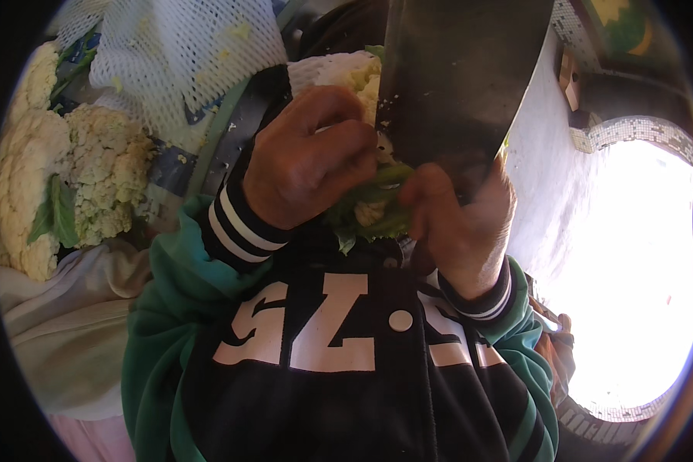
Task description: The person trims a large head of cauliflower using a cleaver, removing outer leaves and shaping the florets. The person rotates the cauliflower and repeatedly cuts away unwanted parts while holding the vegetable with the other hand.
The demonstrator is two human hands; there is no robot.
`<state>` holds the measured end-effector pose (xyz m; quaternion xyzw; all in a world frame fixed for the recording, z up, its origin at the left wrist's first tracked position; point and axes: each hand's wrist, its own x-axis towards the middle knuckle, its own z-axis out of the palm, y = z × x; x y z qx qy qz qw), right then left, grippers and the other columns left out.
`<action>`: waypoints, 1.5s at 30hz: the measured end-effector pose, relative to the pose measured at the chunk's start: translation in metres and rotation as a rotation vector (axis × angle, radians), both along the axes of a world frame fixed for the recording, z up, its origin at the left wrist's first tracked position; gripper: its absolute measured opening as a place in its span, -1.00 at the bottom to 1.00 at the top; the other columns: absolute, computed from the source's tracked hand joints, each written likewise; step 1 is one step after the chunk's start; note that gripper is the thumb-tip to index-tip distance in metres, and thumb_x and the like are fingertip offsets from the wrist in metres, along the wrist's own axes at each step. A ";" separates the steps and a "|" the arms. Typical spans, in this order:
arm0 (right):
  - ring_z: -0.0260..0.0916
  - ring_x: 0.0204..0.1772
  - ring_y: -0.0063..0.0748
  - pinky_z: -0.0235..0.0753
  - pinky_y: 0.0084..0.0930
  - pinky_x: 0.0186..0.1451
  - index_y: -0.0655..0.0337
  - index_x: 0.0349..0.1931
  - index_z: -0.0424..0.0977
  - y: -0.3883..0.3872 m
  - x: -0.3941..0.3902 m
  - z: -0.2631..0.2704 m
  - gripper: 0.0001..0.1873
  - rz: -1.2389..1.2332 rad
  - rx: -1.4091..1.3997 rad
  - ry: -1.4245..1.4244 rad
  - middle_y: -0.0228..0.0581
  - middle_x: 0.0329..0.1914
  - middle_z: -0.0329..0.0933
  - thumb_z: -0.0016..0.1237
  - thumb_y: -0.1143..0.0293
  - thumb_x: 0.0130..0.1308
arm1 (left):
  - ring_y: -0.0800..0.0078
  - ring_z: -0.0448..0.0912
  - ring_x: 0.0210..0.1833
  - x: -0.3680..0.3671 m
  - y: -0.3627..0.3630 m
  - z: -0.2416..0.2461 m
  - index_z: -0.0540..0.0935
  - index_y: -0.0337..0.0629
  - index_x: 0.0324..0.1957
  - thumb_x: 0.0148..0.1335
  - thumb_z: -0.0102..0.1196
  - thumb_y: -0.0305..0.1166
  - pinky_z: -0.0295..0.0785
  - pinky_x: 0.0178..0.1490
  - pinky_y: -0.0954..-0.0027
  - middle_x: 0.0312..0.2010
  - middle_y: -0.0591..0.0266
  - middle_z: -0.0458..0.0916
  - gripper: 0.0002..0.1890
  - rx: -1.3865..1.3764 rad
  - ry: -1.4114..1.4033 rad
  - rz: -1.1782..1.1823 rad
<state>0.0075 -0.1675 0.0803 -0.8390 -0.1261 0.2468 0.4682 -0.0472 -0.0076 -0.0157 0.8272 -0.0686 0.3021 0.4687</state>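
Observation:
A cauliflower [367, 86], partly wrapped in a white foam net [317, 68], is in front of my chest, with green leaves and a cut stem [369, 212] towards me. My left hand [312, 159] grips its left side with fingers curled. My right hand [465, 216] is closed around the lower end of a broad, dark cleaver [462, 81]; the handle is hidden by the hand. The blade stands up against the cauliflower's right side and covers much of it. Small pale crumbs stick to the blade.
At the left lie several cauliflower heads [32, 173] with a few green leaves [55, 213]. Empty white foam nets [190, 52] lie behind them. Pale cloth [75, 312] is at my left side. A white wall [546, 190] and a bright opening [641, 277] are on the right.

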 end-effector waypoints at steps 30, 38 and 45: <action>0.32 -0.66 -0.58 0.32 -0.69 -0.59 0.38 0.08 0.23 0.003 -0.003 0.016 -0.73 -0.165 0.034 0.238 -0.18 -0.51 0.49 -0.17 0.52 0.42 | 0.59 0.61 -0.20 -0.011 -0.005 -0.012 0.62 -0.34 -0.05 0.15 0.24 -0.58 0.53 -0.08 0.57 -0.23 0.22 0.66 -0.71 -1.125 0.458 -0.141; 0.32 -0.65 -0.59 0.31 -0.70 -0.59 0.38 0.06 0.23 0.009 -0.009 0.021 -0.74 -0.180 0.023 0.191 -0.19 -0.50 0.49 -0.17 0.53 0.42 | 0.58 0.60 -0.12 -0.010 -0.006 -0.014 0.59 -0.35 -0.03 0.18 0.19 -0.63 0.53 0.01 0.54 -0.19 0.22 0.66 -0.72 -1.170 0.470 -0.211; 0.31 -0.67 -0.58 0.31 -0.70 -0.60 0.39 0.03 0.23 0.016 -0.009 0.020 -0.77 -0.189 -0.011 0.169 -0.19 -0.50 0.48 -0.20 0.54 0.42 | 0.59 0.62 -0.22 -0.009 -0.009 -0.014 0.63 -0.34 -0.09 0.10 0.27 -0.60 0.55 -0.09 0.56 -0.25 0.23 0.67 -0.71 -1.251 0.458 -0.180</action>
